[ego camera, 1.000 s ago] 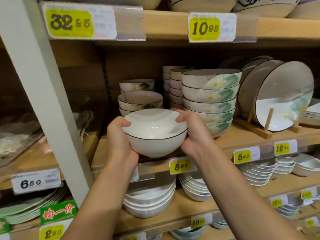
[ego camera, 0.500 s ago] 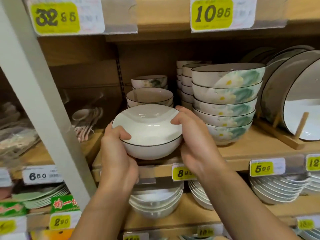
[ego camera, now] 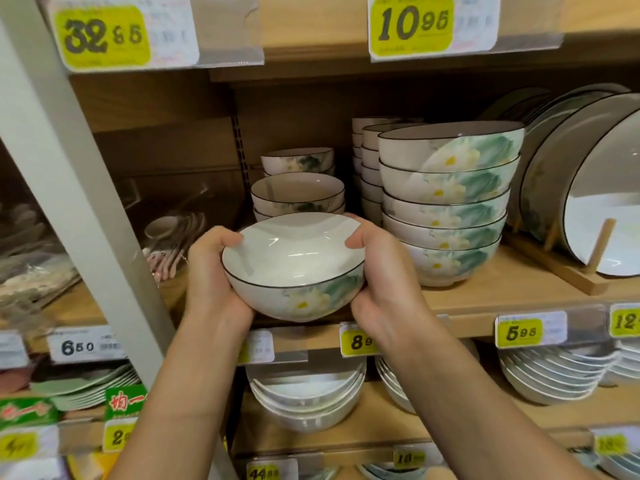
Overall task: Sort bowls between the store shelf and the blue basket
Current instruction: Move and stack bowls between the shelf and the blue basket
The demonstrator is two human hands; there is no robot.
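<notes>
I hold a white bowl (ego camera: 292, 268) with a thin black rim and a green-and-yellow flower print, in front of the wooden store shelf (ego camera: 485, 299). My left hand (ego camera: 211, 271) grips its left side and my right hand (ego camera: 377, 271) grips its right side, thumbs over the rim. The bowl tilts slightly toward me, above the shelf's front edge. Right behind it is a short stack of matching bowls (ego camera: 298, 195). A taller stack of larger flowered bowls (ego camera: 446, 206) stands to the right. The blue basket is out of view.
Stacked small cups (ego camera: 367, 168) stand at the back. Large plates (ego camera: 595, 188) lean in a wooden rack at the right. A white upright post (ego camera: 69, 161) runs down the left. Bowls and plates (ego camera: 304, 400) fill the lower shelves, with yellow price tags along each edge.
Both hands have turned the bowl so its flower print now faces me, and it sits slightly lower and closer. The view has moved in toward the shelf.
</notes>
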